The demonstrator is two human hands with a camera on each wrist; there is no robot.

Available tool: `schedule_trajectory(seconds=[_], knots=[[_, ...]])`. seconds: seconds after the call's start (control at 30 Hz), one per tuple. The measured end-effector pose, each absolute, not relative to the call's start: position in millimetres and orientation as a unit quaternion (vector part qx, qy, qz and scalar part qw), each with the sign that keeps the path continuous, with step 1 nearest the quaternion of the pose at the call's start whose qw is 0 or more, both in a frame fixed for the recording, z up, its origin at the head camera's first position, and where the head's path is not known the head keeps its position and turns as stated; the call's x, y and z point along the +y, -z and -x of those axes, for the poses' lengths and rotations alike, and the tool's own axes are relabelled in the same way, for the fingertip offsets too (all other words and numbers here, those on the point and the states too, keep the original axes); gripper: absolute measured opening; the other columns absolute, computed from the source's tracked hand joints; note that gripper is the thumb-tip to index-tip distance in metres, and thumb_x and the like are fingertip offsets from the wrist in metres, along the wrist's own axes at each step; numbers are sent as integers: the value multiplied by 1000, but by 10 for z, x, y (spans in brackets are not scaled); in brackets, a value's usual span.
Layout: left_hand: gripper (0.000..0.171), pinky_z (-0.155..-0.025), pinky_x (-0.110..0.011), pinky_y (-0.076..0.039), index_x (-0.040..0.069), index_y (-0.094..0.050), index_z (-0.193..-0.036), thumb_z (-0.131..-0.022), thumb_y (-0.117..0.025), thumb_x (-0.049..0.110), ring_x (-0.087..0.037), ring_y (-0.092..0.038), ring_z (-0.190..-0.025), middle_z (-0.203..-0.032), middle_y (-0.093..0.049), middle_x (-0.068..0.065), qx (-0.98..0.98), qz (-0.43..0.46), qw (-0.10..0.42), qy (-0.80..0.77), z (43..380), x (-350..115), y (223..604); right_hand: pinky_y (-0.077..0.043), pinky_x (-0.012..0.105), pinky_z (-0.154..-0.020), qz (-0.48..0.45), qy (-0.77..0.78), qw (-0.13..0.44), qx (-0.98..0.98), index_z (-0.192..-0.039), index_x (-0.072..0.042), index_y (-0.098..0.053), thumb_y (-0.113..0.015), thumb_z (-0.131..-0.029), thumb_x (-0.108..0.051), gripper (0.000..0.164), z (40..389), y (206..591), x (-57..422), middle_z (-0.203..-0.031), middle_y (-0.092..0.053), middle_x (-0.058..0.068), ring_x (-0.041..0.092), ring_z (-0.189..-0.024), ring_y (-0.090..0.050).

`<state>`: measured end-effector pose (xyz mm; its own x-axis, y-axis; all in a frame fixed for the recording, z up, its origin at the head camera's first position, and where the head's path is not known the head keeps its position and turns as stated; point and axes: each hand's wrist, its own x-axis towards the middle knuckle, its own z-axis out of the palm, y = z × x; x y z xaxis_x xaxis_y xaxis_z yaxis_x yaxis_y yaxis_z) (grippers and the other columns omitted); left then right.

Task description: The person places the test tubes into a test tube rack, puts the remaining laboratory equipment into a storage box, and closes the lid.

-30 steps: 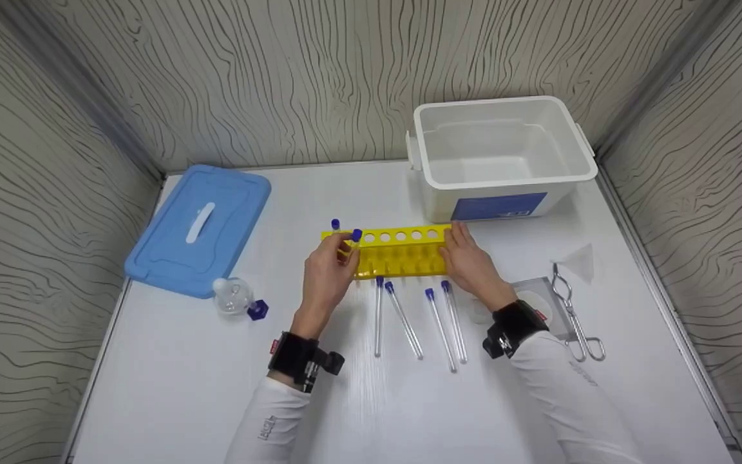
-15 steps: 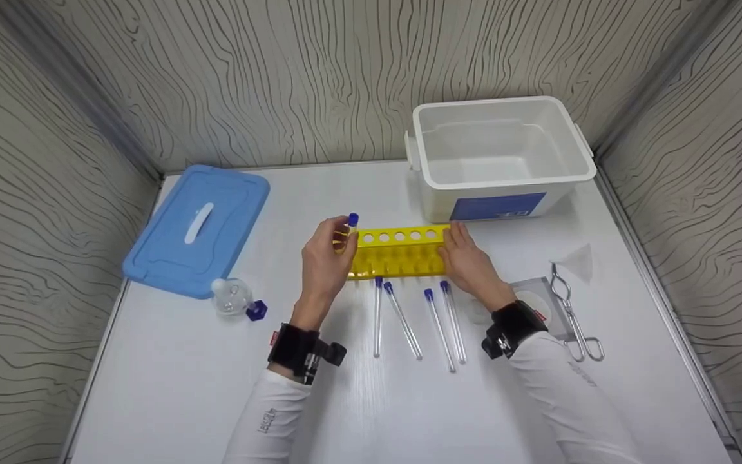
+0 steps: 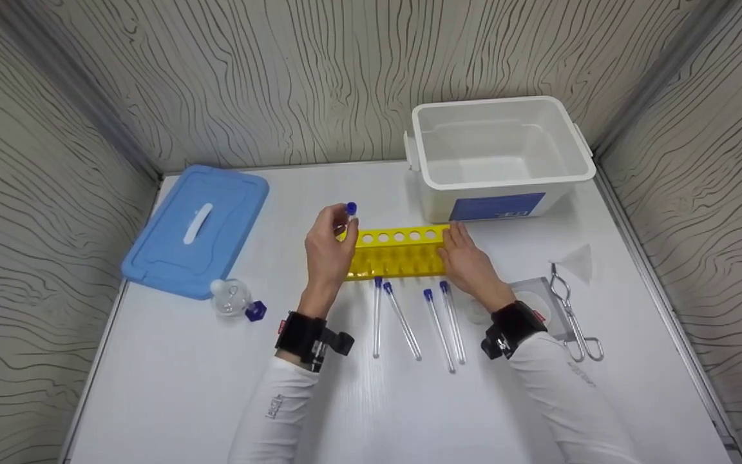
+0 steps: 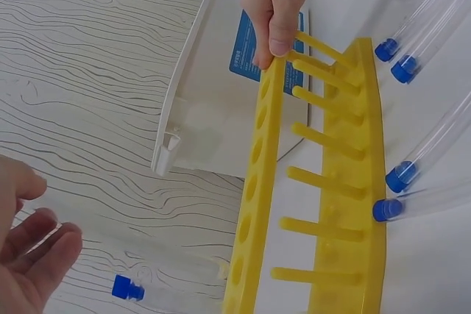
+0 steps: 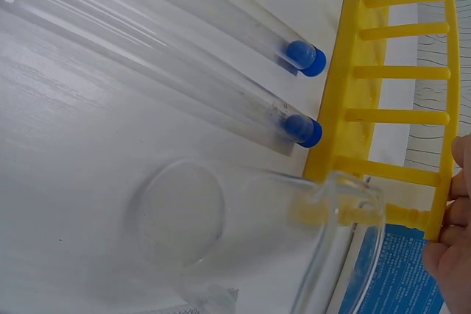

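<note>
Near the left back corner of the surface [image 3: 152, 386] lies one blue lid [image 3: 181, 258] with a single white handle. Just in front of the lid's nearest corner is one round clear flask [image 3: 230, 299], one purple hexagonal piece [image 3: 256, 311] at its right. Near the middle, the left hand [image 3: 328, 251] pinches one tube [image 3: 351, 211] with a blue cap, above the left end of one yellow rack [image 3: 400, 258]; whether its bottom has entered a hole I cannot tell. In the left wrist view a second capped tube [image 4: 126, 288] stands at that same end. Five open holes show along the rack's top in the head view. Between the rack and the front edge lie four more capped tubes [image 3: 403, 322], caps toward the rack. The right hand [image 3: 471, 264] grips the rack's right end. Behind it, by the right back corner, stands one white bin [image 3: 503, 183] with a blue label. Beneath the right wrist is one clear glass vessel [image 5: 254, 211]; toward the right edge come one grey square mat [image 3: 543, 290] with a pale disc, one pair of metal tongs [image 3: 569, 310] and one translucent funnel [image 3: 579, 263].
</note>
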<state>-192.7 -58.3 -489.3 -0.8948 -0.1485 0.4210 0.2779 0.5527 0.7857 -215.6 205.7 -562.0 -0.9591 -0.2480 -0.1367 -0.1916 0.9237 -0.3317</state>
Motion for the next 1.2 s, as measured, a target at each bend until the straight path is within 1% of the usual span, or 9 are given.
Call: schedule_trajectory(seconds=[0.27,0.5,0.63,0.7,0.9,1.2], knots=[[26,-94,-30,-57,8,-62,-119,-95,-66,16,-19,-68,-100,-109,-69,-8,-855,34,219,468,2017,-523,4946,-25,54,-121,112,159,90,977,-152,7,-26,-37,-107,-28,58,2153,5620,2069,-163,-18,28,42,-153,-16],[25,-95,-31,-57,9,-63,-119,-94,-66,14,-21,-70,-103,-112,-70,-8,-857,19,206,473,2041,-539,5037,-28,54,-120,117,163,80,976,-152,8,-28,-37,-106,-27,58,2143,5620,2070,-162,-19,28,42,-153,-18],[25,-94,-31,-57,9,-63,-119,-95,-66,16,-21,-71,-104,-112,-72,-8,-860,13,197,471,2043,-545,5087,-30,55,-119,122,159,76,977,-151,8,-29,-38,-106,-27,58,2134,5614,2067,-162,-20,28,42,-152,-18],[25,-95,-31,-57,9,-63,-119,-95,-66,18,-20,-71,-104,-113,-73,-8,-864,5,188,468,2043,-549,5112,-31,55,-118,122,159,75,977,-151,9,-29,-38,-106,-27,58,2134,5615,2068,-162,-20,28,42,-153,-18],[26,-96,-32,-56,11,-63,-120,-96,-65,21,-21,-71,-109,-118,-73,-8,-871,-23,147,467,2039,-567,5161,-26,53,-121,107,157,92,977,-154,5,-25,-37,-106,-30,60,2136,5608,2063,-164,-16,24,39,-154,-15],[28,-94,-33,-57,11,-64,-122,-96,-65,19,-22,-72,-108,-120,-73,-9,-888,-41,105,446,2054,-574,5244,-23,53,-122,96,159,116,976,-155,3,-21,-36,-106,-32,62,2149,5592,2059,-166,-11,22,38,-155,-11]])
